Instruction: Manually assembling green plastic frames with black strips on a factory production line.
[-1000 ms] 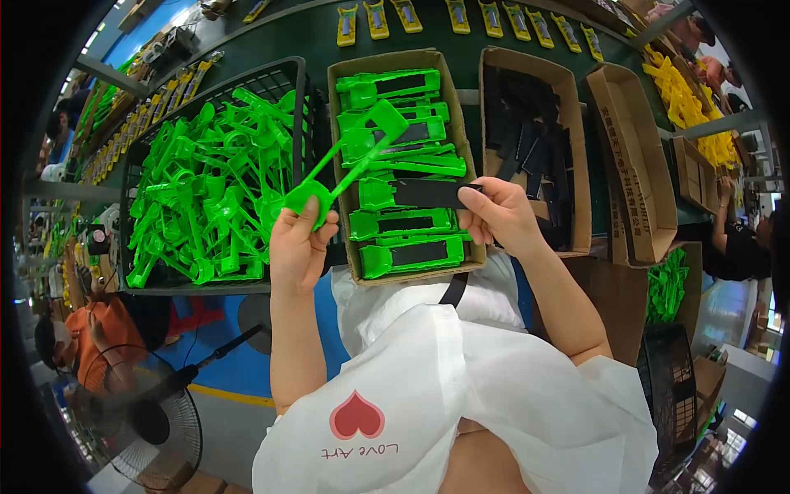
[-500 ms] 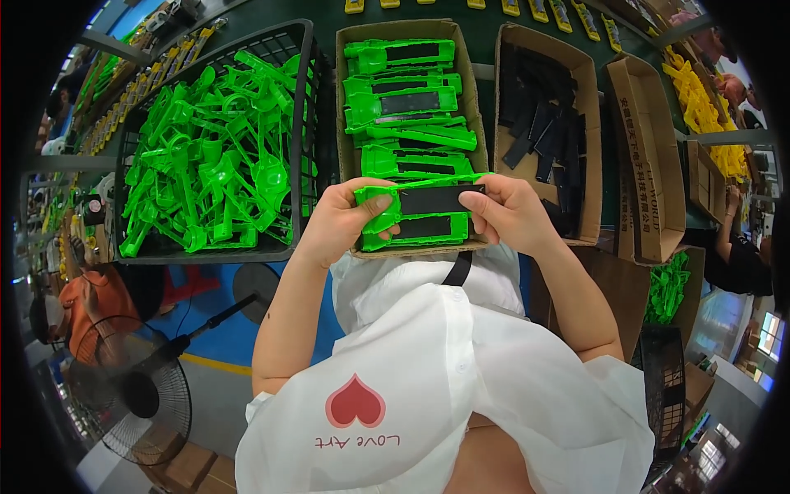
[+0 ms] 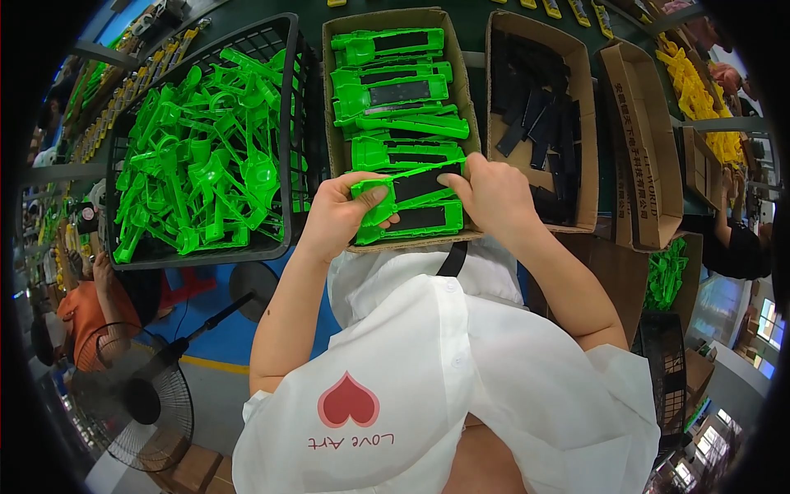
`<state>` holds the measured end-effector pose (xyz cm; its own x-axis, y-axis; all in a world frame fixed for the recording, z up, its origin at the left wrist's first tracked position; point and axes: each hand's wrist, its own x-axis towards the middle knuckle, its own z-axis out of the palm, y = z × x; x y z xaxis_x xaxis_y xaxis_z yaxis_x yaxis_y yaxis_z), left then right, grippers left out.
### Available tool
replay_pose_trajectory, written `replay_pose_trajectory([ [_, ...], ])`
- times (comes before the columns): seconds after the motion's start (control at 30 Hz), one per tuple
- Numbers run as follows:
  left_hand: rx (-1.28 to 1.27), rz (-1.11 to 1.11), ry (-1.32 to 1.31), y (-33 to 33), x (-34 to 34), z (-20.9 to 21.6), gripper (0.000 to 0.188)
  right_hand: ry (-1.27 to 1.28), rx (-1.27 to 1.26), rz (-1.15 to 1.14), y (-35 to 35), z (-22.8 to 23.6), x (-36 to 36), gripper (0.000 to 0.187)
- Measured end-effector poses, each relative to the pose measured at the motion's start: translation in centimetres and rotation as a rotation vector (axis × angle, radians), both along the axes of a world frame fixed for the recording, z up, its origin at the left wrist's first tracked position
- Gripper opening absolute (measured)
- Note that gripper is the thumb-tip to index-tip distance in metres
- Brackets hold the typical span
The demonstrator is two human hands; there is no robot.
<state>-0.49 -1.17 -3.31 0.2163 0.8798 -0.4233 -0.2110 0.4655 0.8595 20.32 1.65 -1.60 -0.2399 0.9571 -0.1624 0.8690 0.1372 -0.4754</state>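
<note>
Between my hands is a green plastic part [image 3: 403,194] with a flat black strip [image 3: 421,185] lying in its long recess, tilted so its right end is higher. My left hand [image 3: 346,212] grips the wider end, thumb on top and fingers underneath. With my right hand [image 3: 492,193] I hold the other end, the thumb pressing on the black strip. Right below is a cardboard box [image 3: 476,123] where similar green parts [image 3: 403,92] with black strips are stacked in rows. My right fingertips are partly hidden behind the part.
To the left stands a black plastic crate [image 3: 290,165] heaped with green parts [image 3: 206,156]. On the right, a cardboard box [image 3: 586,165] holds loose black strips [image 3: 539,115], beside another cardboard box [image 3: 646,165]. A standing fan [image 3: 136,395] is at lower left. Other people work at both sides.
The green part's right end has swung upward, away from my body, as my right hand rose with it. My left hand keeps its hold. The whole view has shifted slightly.
</note>
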Motion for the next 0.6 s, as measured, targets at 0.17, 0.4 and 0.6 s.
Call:
replay_pose_trajectory([
  [0.17,0.045,-0.043,-0.060,-0.1,-0.7,-0.5,0.016,0.170,0.149,-0.025,0.7,-0.5,1.4,0.043],
  [0.4,0.566,-0.458,1.167,0.5,1.8,3.0,0.023,0.410,-0.109,-0.116,0.0,-1.2,1.0,0.027],
  [0.6,0.611,-0.253,0.921,1.3,5.0,0.9,0.009,0.579,-0.189,-0.012,-1.3,-2.2,0.6,0.053],
])
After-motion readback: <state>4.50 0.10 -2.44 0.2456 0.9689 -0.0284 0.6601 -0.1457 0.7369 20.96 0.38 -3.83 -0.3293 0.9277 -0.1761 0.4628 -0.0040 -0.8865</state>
